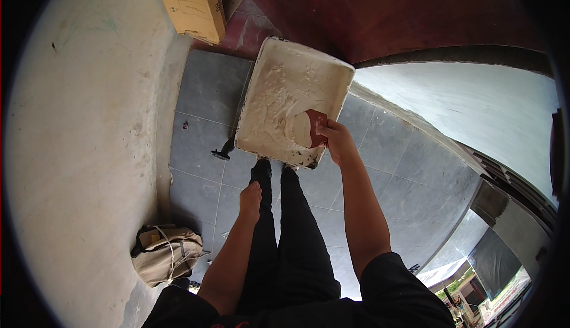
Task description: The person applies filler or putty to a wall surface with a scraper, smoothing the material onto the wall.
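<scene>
Scraper (317, 126) clamped in right hand (337, 139), plaster-coated edge (302, 130) pointing left (long axis fore-aft).

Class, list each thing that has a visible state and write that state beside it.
Tray: holding paste, rim smeared
Pale paste: unevenly spread, ridged
Red scraper: gripped, paste on its blade
Right hand: closed on the scraper
Left hand: no held object visible
Bag: on the floor

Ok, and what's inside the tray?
Pale paste lies inside the tray, smeared in rough ridges. The right hand holds a red scraper over it. The tray's bottom under the paste is hidden, as is whatever lies behind the scraper.
</scene>
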A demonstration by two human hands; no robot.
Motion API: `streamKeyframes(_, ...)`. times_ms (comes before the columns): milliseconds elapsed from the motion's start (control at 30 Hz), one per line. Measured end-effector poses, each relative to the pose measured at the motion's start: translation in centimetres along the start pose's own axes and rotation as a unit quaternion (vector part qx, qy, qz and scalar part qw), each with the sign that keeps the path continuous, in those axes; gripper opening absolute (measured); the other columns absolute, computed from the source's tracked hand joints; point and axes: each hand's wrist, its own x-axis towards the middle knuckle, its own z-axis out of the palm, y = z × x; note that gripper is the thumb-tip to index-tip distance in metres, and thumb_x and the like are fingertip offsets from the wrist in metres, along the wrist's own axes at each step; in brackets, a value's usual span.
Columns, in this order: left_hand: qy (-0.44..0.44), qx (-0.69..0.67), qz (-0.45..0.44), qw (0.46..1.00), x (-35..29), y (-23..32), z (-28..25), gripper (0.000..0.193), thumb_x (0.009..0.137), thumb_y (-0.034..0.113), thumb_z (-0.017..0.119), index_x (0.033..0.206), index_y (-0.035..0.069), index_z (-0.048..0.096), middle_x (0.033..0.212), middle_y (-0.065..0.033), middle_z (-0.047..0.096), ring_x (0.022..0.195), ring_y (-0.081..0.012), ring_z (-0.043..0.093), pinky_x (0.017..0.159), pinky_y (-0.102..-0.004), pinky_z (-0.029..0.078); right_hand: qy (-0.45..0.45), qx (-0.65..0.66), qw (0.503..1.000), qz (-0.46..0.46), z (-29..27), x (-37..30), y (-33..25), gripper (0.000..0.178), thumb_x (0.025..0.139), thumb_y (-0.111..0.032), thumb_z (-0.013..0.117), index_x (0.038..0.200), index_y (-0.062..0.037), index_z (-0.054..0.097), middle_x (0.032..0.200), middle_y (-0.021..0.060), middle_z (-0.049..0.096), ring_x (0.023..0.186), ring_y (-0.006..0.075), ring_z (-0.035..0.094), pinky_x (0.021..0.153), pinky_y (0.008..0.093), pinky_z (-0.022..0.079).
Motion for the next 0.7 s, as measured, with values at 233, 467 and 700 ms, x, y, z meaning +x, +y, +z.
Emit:
streamKeyframes(233, 0.0, -0.033, 0.001, 0.999, -0.2, -0.1, 0.1, 0.032, 0.097, 0.009, 0.059, 0.126, -0.003, 0.062, 0.109, -0.0054, 0.065, 0.085, -0.0097, 0.057, 0.071, -0.0232, 0.046, -0.044, 0.119, 0.992, 0.014, -0.8, -0.8, -0.3, 0.037, 0.094, -0.004, 0.057, 0.131, 0.0054, 0.057, 0.115, 0.0095, 0.068, 0.093, 0.0166, 0.065, 0.077, 0.0322, 0.049)
streamKeyframes(467, 0.025, -0.031, 0.008, 0.999, -0.5, 0.2, 0.4, 0.026, 0.097, 0.008, 0.058, 0.12, -0.003, 0.064, 0.096, -0.0003, 0.063, 0.075, -0.0076, 0.054, 0.065, -0.0229, 0.044, -0.069, 0.22, 0.973, 0.009, 0.2, -2.3, -1.0, 0.041, 0.094, -0.003, 0.055, 0.134, 0.0071, 0.053, 0.123, 0.0117, 0.065, 0.105, 0.0192, 0.064, 0.087, 0.0348, 0.048)
streamKeyframes(700, 0.047, -0.016, 0.055, 0.997, -2.5, 2.5, 0.6, 0.016, 0.099, 0.009, 0.053, 0.102, 0.001, 0.067, 0.079, 0.0028, 0.054, 0.066, -0.0078, 0.048, 0.059, -0.025, 0.039, -0.1, 0.308, 0.946, 0.003, -0.1, -5.7, -3.6, 0.039, 0.097, -0.003, 0.05, 0.134, 0.0091, 0.049, 0.125, 0.0152, 0.062, 0.111, 0.0233, 0.064, 0.095, 0.0376, 0.05)
